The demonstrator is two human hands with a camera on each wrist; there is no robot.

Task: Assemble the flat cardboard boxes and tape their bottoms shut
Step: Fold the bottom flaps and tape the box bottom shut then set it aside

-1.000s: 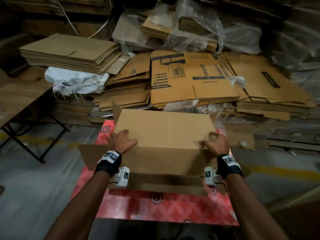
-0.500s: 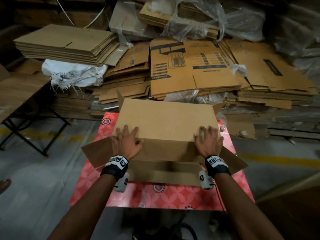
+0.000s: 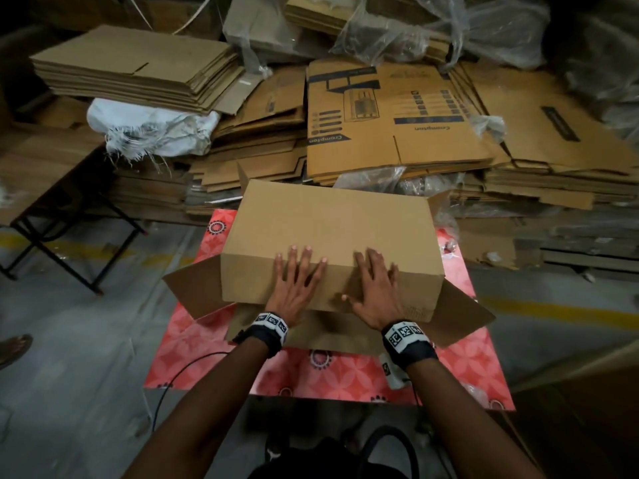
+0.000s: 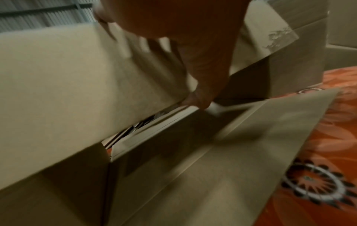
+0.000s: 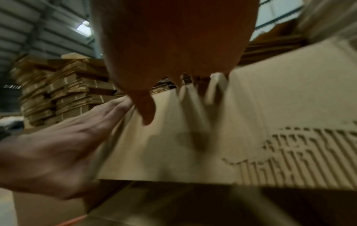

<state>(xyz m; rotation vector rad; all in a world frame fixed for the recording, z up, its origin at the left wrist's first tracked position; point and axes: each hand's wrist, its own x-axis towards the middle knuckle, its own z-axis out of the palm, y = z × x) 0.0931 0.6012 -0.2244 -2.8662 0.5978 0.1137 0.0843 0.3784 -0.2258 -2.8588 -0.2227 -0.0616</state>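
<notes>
1. Brown corrugated cardboard box (image 3: 332, 236) sits on the red patterned bench (image 3: 193, 344), its long axis running left to right across the person's view, with a broad plain panel facing up and tilted toward the camera.
2. Side flaps splay out at both ends: the left flap (image 3: 193, 285) and the right flap (image 3: 463, 316) lie low over the bench, and a near flap (image 3: 328, 335) lies flat below the wrists.
3. From the head view, the left hand (image 3: 294, 288) and the right hand (image 3: 375, 292) lie side by side near the middle of the box's near edge, fingers straight and spread, palms pressing flat on the cardboard; neither grip closes around anything.
4. Only the left wrist view shows the narrow gap under the pressed panel, where the left hand's fingers (image 4: 199, 97) reach the panel's lower edge, above the near flap (image 4: 212, 160).
5. Only the right wrist view shows a torn patch (image 5: 301, 156) of exposed fluting on the panel, beside the right hand (image 5: 173, 45), with the left hand (image 5: 58, 152) flat alongside.
6. Behind the bench, the head view shows stacks of flat cartons (image 3: 135, 70), a printed flat carton (image 3: 390, 112), a white sack (image 3: 152, 129) and clear plastic wrap (image 3: 449, 25).
</notes>
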